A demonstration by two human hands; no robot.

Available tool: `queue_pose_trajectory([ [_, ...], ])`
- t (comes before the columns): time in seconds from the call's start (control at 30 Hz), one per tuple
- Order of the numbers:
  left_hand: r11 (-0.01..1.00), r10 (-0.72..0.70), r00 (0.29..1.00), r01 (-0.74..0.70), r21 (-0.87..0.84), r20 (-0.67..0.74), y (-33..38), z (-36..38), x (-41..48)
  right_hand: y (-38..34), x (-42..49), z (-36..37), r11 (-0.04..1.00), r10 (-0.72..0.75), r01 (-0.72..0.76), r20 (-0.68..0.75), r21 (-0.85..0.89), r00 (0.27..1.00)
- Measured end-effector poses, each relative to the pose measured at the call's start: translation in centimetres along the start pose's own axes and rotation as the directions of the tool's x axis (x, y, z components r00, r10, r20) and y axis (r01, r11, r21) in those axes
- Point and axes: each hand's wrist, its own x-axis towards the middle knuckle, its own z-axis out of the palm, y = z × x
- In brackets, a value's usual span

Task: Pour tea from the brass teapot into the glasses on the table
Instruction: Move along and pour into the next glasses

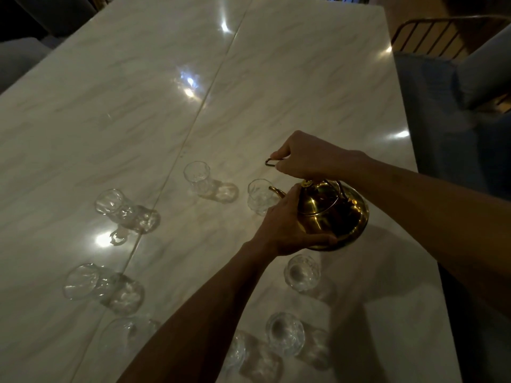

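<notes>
A shiny brass teapot (336, 214) hangs tilted above the marble table (276, 92), its curved spout over the rim of a clear glass (258, 196). My right hand (305, 157) is shut on the teapot's wire handle from above. My left hand (287, 225) cups the pot's body from the left and below. Several more clear glasses stand around: one (197, 174) to the left of the spout, one (302, 272) just below the pot, another (284, 333) nearer me. I cannot tell whether tea is flowing.
More glasses stand at the left (110, 201), (83, 281) and near the front edge (124, 334). A seam (193, 114) runs down the table's middle. A chair with a metal back (425, 34) and blue cushion stands at the right edge.
</notes>
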Motion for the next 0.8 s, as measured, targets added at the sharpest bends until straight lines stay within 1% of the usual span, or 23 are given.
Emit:
queue_pose_trajectory([
  [0.33, 1.000, 0.006, 1.000, -0.006, 0.011, -0.010, 0.08, -0.08, 0.19, -0.33, -0.24, -0.34, 1.000, -0.007, 0.007, -0.004, -0.011, 1.000],
  [0.8, 0.999, 0.019, 1.000, -0.019, 0.048, -0.007, 0.59, -0.53, -0.12, -0.36, -0.80, -0.79, 1.000, -0.004, 0.004, -0.020, 0.026, 1.000],
])
